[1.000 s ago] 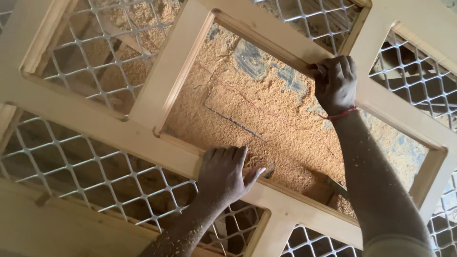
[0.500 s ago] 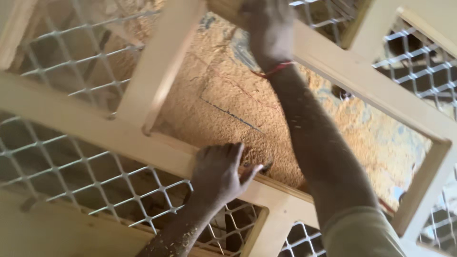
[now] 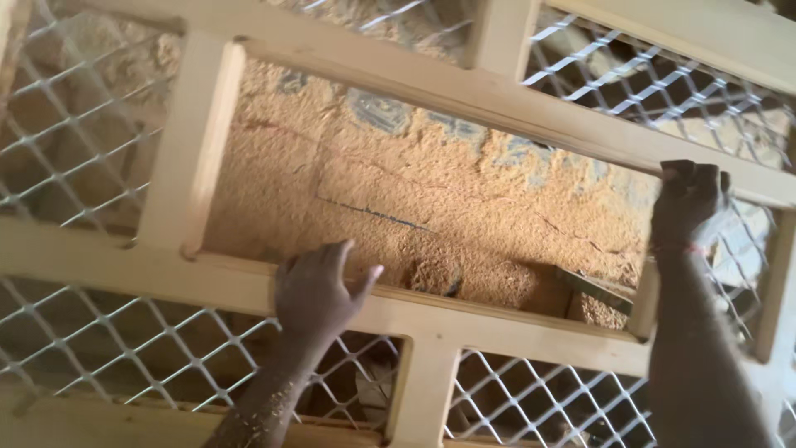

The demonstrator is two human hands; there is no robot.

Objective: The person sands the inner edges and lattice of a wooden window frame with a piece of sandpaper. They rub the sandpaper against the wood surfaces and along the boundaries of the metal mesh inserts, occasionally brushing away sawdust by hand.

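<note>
The pale wooden frame [image 3: 464, 87] fills nearly the whole view, a grid of rails and short uprights with one open panel in the middle and white diamond mesh [image 3: 99, 328] filling the panels around it. It looks stiff and fairly heavy for its span, awkward more than fragile; the smooth planed rails seem the sound places to take hold, not the mesh, which would likely flex and bite the fingers.

The left hand [image 3: 319, 290] lies at lower centre on the bottom rail of the open panel, palm down, fingers over the inner edge and thumb spread to the right; its grip is loose, pressing on the rail more than clasping it. The forearm, flecked with sawdust, rises from the bottom edge.

The right hand [image 3: 688, 203], at the right of the frame, curls its fingers closed over the upper rail near the panel's corner, arm reaching straight up from lower right.

Through the open panel lies a floor [image 3: 431, 207] thick with sawdust.
</note>
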